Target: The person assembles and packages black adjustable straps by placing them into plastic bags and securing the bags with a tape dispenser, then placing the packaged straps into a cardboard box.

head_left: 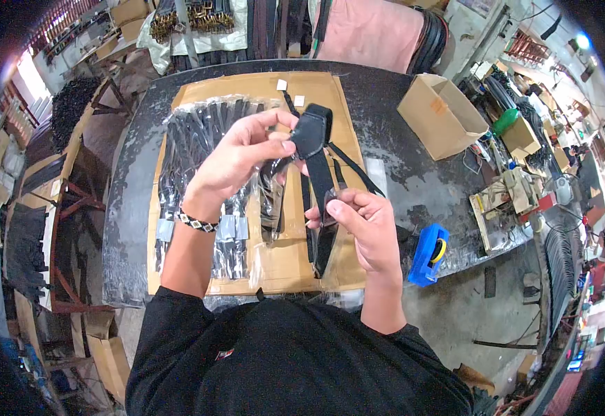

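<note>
A: Where is the item under examination?

B: The black strap (310, 139) is raised above the cardboard sheet (285, 269), between the two hands. Its broad, glossy end piece is uppermost; loose lengths trail below.

A: State of the grip?

B: The left hand (236, 156) pinches the edge of the end piece, thumb on the near face, with no visible gap. The right hand (361, 218) pinches lower down, thumb over the strap. How firmly either one presses, I cannot tell.

A: Which step is in hand?

B: In my judgement, handling and arranging: the strap is presented between both hands, its end piece turned up to view.

A: And what does the next move call for?

B: I judge that it calls for one hand to steady the end piece while the other guides the hanging lengths, so they do not snag or twist.

A: Surroundings?

B: Left of the strap, plastic-wrapped straps (191, 145) lie on the sheet. Beyond the end piece is a small white tag (299, 101). The sheet rests on a dark, scuffed table (378, 90). To the right stand a cardboard box (433, 118) and, nearer the person, a blue tape dispenser (422, 258).
</note>
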`<state>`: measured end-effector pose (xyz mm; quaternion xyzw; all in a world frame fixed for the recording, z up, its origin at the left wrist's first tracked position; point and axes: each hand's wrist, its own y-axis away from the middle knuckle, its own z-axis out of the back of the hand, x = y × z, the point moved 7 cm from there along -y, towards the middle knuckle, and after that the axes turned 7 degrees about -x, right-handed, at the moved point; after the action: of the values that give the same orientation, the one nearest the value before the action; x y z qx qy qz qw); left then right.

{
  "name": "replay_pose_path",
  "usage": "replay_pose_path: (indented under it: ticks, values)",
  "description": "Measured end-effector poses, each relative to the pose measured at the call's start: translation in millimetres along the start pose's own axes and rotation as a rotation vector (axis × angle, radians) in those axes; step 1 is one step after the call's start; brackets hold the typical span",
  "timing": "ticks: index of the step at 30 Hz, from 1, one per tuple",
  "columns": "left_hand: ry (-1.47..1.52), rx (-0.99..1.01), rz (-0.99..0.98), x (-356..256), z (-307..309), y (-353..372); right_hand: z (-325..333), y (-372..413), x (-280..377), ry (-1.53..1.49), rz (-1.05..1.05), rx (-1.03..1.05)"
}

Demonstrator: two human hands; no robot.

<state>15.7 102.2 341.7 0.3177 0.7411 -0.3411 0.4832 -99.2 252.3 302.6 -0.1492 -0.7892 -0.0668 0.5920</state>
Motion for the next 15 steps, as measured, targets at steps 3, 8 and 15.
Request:
replay_pose_path:
  ticks: [3,8,15]
  values:
    - [-0.011,0.027,0.013,-0.2,-12.5,3.8,-2.5,-3.7,3.3,0.024,0.006,0.011]
    - [-0.055,0.032,-0.015,-2.0,-17.8,8.4,-7.4,-6.4,16.7,0.012,0.046,-0.078]
    - [-0.134,-0.058,-0.036,-6.9,-17.2,16.5,5.7,-7.9,24.9,0.157,0.036,-0.117]
